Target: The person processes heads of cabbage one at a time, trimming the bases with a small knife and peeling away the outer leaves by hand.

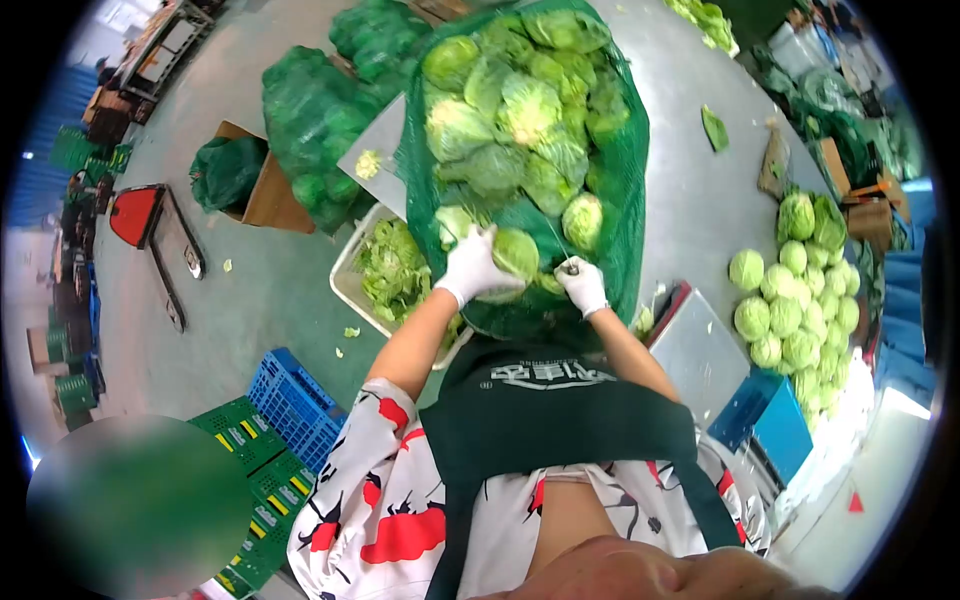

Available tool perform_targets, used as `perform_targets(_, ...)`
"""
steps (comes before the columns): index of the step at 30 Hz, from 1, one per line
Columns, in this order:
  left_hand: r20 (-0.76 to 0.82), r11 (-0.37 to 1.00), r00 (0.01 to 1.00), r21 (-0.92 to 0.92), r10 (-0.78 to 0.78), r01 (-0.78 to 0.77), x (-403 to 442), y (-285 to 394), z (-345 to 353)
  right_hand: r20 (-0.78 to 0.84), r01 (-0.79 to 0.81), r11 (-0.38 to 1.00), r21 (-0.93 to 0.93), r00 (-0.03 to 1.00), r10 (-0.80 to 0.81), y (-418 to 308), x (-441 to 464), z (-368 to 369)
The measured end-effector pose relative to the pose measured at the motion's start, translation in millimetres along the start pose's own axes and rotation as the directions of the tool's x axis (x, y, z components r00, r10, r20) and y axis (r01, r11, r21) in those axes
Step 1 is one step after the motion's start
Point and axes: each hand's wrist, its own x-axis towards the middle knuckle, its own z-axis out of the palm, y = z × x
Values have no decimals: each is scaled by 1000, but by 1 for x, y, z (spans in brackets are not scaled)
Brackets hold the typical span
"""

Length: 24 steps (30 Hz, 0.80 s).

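The round, pale-green cabbage (516, 255) over the green mesh sack (622, 240) looks firm, weighty, best cupped from the side, as the white-gloved left hand (474, 268) does, while the white-gloved right hand (586, 288) clasps a slim-bladed knife (571, 267).

Wears white gloves over left hand (478, 268) and right hand (583, 285), ending at the wrists. Leaves left forearm (415, 345) and right forearm (635, 350) bare. Wears short-sleeved pale shirt (505, 520), printed with red patches and black brush-like strokes; same print on left sleeve (372, 490) and right sleeve (748, 510). Open neckline at near side. Over shirt, wears dark green apron (560, 430): broad bib, wide left strap (462, 540) and right strap (708, 505) running near. Bears white lettering (575, 374) across far part of bib, small circled R (485, 385) at its left.
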Motion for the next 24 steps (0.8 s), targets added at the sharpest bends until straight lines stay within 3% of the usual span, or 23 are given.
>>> perform_targets(1, -10, 995, 997, -59, -76, 75, 0, 0, 2, -17, -27, 1000, 6, 999, 27, 17, -8, 1)
perform_targets(2, -38, 990, 990, -53, -136, 134, -2, 1, 3, -77, -63, 990, -126, 996, 53, 33, -13, 2)
perform_targets(4, 54, 966, 973, -117, -225, 230, -3, -1, 6, 11, -264, 965, -13, 964, 264, 28, -19, -9)
perform_targets(5, 125, 954, 952, -70, -281, 291, -3, 1, 4, -49, -184, 982, -35, 982, 182, 21, -26, -12)
perform_targets(7, 88, 958, 962, -107, -259, 267, 6, -4, 13, -170, -27, 995, -91, 985, 11, -9, -36, -17)
perform_targets(10, 66, 927, 964, -265, -257, 265, 15, -6, 22, -221, 154, 983, 96, 967, -130, -49, -46, -28)
perform_targets(11, 90, 899, 964, -347, -251, 266, 19, -14, 27, -173, 84, 989, 122, 983, -62, -65, -48, -29)
perform_targets(12, 115, 863, 963, -427, -245, 271, 17, -11, 22, -21, -86, 990, 115, 996, 89, -83, -50, -38)
perform_targets(13, 260, 769, 930, -527, -259, 362, 12, -6, 11, 14, -102, 995, 22, 995, 101, -81, -50, -35)
perform_targets(14, 280, 759, 914, -513, -294, 401, 9, -5, 13, 47, -112, 991, -69, 992, 116, -78, -49, -31)
perform_targets(15, 300, 747, 895, -497, -330, 441, 6, -3, 14, 15, 3, 992, -125, 1000, -1, -74, -52, -25)
perform_targets(16, 319, 733, 875, -481, -365, 481, 4, 0, 17, 39, 19, 990, -142, 999, -13, -70, -52, -21)
perform_targets(17, 206, 822, 903, -375, -376, 428, 3, 1, 21, 63, 35, 987, -160, 998, -25, -66, -51, -18)
perform_targets(20, 33, 826, 930, -449, -367, 341, 3, 3, 47, 123, 37, 967, -253, 992, -5, -61, -51, -14)
perform_targets(21, 92, 799, 926, -479, -365, 363, 1, 7, 41, 134, 38, 957, -287, 991, 1, -60, -50, -12)
perform_targets(24, -15, 843, 938, -443, -346, 305, -1, 8, 49, 161, 60, 927, -370, 987, 0, -54, -50, -3)
